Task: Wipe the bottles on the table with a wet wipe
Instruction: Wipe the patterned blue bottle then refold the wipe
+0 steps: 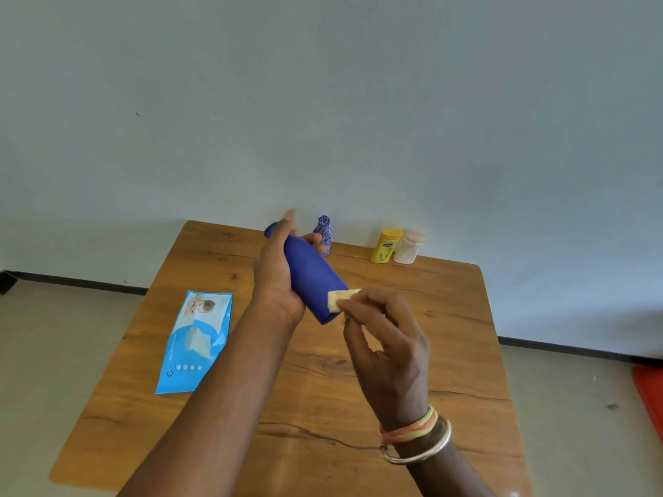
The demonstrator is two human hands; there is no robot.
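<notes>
Working the near end of the blue bottle [312, 278]: I'm judging it best to be turning it slowly while dragging the wipe up toward the cap. My right hand [387, 338] is pinching the folded wet wipe [339, 299], fingertips closed tight, pressing it on the bottle. My left hand [276, 274] is wrapping the bottle's middle, holding it tilted. Beyond the bottle, the patterned bottle [323, 233], yellow bottle [385, 245] and white bottle [409, 247] are waiting.

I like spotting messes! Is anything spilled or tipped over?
Nothing stands out. The blue bottle is tilted only because the left hand holds it while the right hand presses a wipe on it. The patterned bottle, yellow bottle and white bottle stand upright.
</notes>
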